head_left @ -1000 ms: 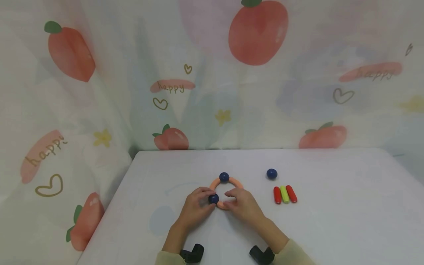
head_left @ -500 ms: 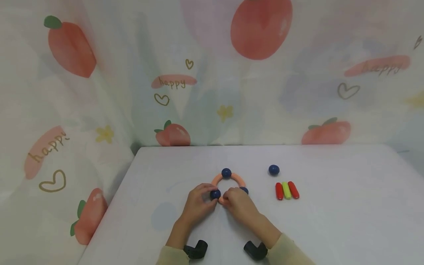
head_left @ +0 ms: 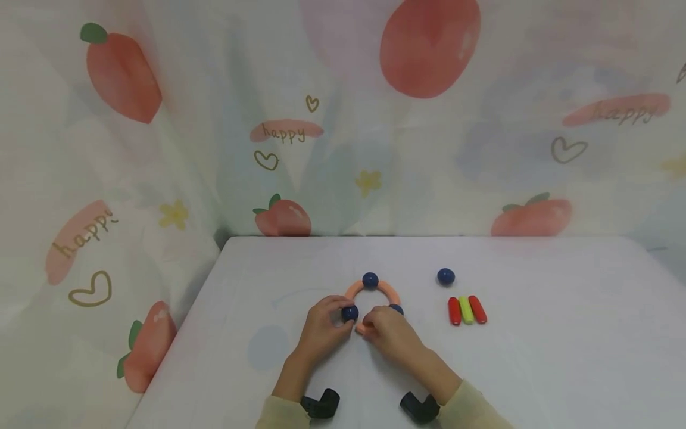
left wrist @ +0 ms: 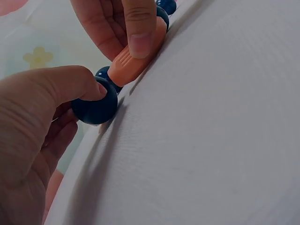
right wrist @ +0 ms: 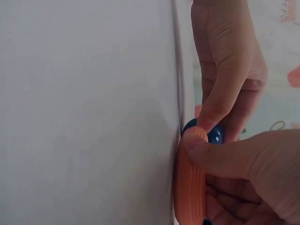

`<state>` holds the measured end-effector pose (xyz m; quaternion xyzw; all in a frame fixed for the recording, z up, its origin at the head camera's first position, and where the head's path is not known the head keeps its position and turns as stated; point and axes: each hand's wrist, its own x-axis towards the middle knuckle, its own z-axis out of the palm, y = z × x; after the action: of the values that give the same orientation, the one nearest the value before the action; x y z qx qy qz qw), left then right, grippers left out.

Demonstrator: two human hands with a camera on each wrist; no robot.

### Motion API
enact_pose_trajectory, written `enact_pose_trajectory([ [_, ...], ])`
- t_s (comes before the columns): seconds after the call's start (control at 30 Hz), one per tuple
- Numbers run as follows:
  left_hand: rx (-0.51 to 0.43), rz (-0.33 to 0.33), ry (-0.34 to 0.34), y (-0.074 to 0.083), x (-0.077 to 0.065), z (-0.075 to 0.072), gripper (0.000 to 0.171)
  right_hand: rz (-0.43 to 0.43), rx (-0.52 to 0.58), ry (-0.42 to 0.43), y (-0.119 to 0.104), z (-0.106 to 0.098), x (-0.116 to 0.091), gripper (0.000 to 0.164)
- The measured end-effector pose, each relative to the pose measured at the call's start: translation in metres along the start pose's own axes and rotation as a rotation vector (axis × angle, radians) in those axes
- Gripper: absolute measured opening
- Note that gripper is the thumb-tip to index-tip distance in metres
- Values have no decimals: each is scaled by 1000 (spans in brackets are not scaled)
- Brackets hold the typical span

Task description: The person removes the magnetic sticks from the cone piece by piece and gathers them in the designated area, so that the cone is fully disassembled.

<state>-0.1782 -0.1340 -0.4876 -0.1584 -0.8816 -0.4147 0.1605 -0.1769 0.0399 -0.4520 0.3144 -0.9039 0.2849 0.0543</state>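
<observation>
A ring of curved orange rods (head_left: 390, 290) and dark blue balls lies on the white table. My left hand (head_left: 323, 328) pinches the ball (head_left: 350, 313) on the ring's near left between thumb and fingers. With my right hand (head_left: 393, 333) I pinch the near curved orange rod (left wrist: 133, 63), thumb on its ridged side. Its free end sits close to the held ball in the left wrist view. Another blue ball (head_left: 370, 280) joins the rods at the far side, and a third ball (head_left: 396, 308) is partly hidden behind my right hand.
Right of the ring lie two red sticks (head_left: 454, 311) with a yellow-green stick (head_left: 465, 310) between them. A loose blue ball (head_left: 446, 276) rests behind these. Black wrist devices (head_left: 321, 404) sit by both sleeves. A peach-printed cloth (head_left: 343, 119) hangs behind the table.
My right fingers have closed on the near orange rod, moving left toward the held ball and uncovering the right-hand ball. The left hand keeps its pinch. The whole head view has shifted slightly.
</observation>
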Motion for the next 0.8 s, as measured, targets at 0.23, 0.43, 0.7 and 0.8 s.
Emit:
enact_pose_trajectory([
  [0.23,220,2,-120,16,3,-8,28,-128,-109,-91,6,-8,-7,12],
  [0.43,375,5,-226,32,5,-17,26,-223,-251,-85,6,-13,-14,12],
  [0.7,441,9,-277,44,3,-25,26,-158,-177,-61,7,-18,-26,11],
  [0.8,429,4,-271,47,6,-20,26,-73,-88,8,9,-20,-33,14],
])
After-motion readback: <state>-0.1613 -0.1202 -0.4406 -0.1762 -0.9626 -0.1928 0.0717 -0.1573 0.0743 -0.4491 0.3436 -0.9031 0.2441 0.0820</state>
